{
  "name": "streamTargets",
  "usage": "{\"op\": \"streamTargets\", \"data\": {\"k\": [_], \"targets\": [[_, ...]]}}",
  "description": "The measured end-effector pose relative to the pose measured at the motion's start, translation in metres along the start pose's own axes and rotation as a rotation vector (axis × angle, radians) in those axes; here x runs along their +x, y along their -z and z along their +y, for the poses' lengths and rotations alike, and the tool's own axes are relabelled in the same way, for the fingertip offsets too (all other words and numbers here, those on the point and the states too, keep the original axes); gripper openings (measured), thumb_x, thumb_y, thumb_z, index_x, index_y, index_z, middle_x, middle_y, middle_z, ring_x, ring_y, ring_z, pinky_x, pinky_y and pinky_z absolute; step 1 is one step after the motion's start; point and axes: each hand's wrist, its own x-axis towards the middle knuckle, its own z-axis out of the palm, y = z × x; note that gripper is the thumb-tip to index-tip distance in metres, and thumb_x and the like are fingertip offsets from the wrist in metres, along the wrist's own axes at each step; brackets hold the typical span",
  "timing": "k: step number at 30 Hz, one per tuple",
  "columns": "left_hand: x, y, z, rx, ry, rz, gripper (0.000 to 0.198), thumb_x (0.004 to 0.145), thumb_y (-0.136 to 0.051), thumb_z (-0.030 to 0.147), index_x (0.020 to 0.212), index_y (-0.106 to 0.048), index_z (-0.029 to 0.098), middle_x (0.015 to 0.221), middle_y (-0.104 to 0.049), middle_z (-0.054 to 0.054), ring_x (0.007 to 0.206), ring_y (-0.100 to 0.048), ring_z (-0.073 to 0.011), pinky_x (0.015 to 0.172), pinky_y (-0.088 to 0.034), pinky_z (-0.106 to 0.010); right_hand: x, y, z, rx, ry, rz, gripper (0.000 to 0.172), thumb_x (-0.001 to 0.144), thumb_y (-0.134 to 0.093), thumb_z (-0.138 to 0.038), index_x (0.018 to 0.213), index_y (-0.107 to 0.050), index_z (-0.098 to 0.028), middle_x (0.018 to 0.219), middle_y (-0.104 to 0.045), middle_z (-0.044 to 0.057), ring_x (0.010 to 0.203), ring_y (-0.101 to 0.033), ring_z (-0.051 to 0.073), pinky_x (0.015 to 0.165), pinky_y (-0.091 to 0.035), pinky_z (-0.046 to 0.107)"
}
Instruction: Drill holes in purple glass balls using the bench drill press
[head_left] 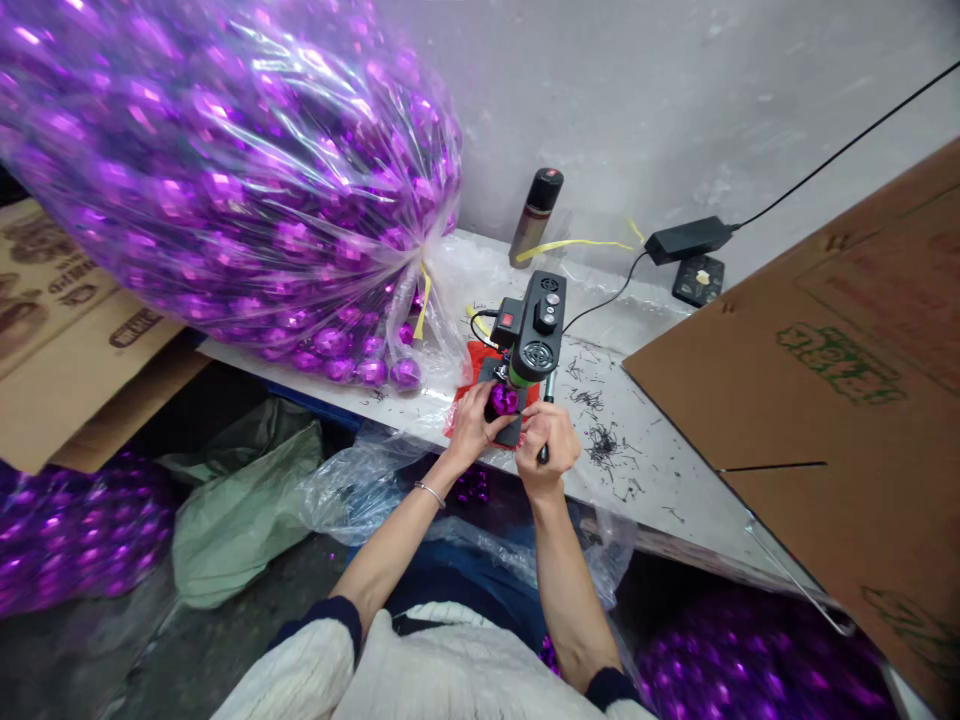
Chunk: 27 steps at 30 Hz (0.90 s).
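A shiny purple faceted ball [504, 398] sits under the head of a small black bench machine [541, 325] with round vents and knobs. The fingers and thumb of my left hand [474, 418] close around the ball's near side. Just to the right, my right hand [551, 440] is wrapped around a black-ended lever handle [543, 454] beside the machine. Part of the handle is hidden in my fist. Beneath the machine lies a red sheet [466, 385]. A red switch [508, 320] shows on the machine's side box.
A big clear bag [300, 200] of purple balls fills the left of the white table [592, 480]. Behind the machine stand a spray can [536, 218] and a black power adapter [688, 240]. Black scraps [602, 440] litter the tabletop. A cardboard box [825, 380] rises at right.
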Motion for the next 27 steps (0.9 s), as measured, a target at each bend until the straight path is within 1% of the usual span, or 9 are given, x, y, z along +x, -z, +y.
{"op": "streamTargets", "data": {"k": [3, 10, 18, 24, 27], "targets": [[0.000, 0.001, 0.001, 0.002, -0.007, 0.002, 0.058, 0.085, -0.070, 0.044, 0.134, -0.052, 0.018, 0.129, -0.061, -0.015, 0.122, -0.058, -0.0285, 0.102, -0.048, -0.046, -0.012, -0.006, 0.008, 0.004, 0.042, 0.036, 0.021, 0.094, -0.040, -0.011, 0.079, -0.051, -0.021, 0.076, -0.060, 0.002, 0.069, -0.059, 0.014, 0.063, -0.048, 0.027], [-0.001, 0.002, 0.001, -0.003, 0.003, -0.015, 0.059, 0.086, -0.069, 0.046, 0.135, -0.051, 0.019, 0.130, -0.060, -0.015, 0.123, -0.057, -0.0287, 0.103, -0.047, -0.045, -0.023, -0.011, 0.012, 0.033, -0.007, 0.064, 0.019, 0.097, -0.040, -0.018, 0.082, -0.051, -0.022, 0.079, -0.060, 0.003, 0.071, -0.060, 0.015, 0.065, -0.049, 0.030], [0.000, 0.001, 0.000, -0.018, -0.016, 0.001, 0.055, 0.089, -0.065, 0.047, 0.132, -0.051, 0.016, 0.128, -0.061, -0.017, 0.121, -0.058, -0.0288, 0.101, -0.048, -0.046, -0.030, -0.015, 0.017, 0.056, -0.003, 0.071, 0.021, 0.097, -0.038, -0.018, 0.080, -0.049, -0.021, 0.077, -0.057, 0.002, 0.072, -0.058, 0.014, 0.069, -0.047, 0.031], [0.001, -0.001, 0.000, -0.017, -0.016, 0.008, 0.053, 0.087, -0.068, 0.043, 0.132, -0.052, 0.017, 0.127, -0.061, -0.016, 0.120, -0.059, -0.0286, 0.100, -0.049, -0.046, -0.030, -0.018, 0.015, 0.081, -0.041, 0.098, 0.022, 0.098, -0.036, -0.016, 0.079, -0.047, -0.022, 0.076, -0.054, 0.001, 0.070, -0.055, 0.014, 0.067, -0.045, 0.031], [0.001, -0.001, 0.000, -0.023, -0.026, 0.016, 0.054, 0.087, -0.068, 0.043, 0.131, -0.052, 0.016, 0.126, -0.062, -0.017, 0.119, -0.060, -0.0289, 0.100, -0.049, -0.047, -0.031, -0.019, 0.016, 0.090, -0.044, 0.107, 0.023, 0.097, -0.037, -0.016, 0.077, -0.046, -0.022, 0.075, -0.053, 0.001, 0.068, -0.053, 0.013, 0.066, -0.044, 0.030]]}}
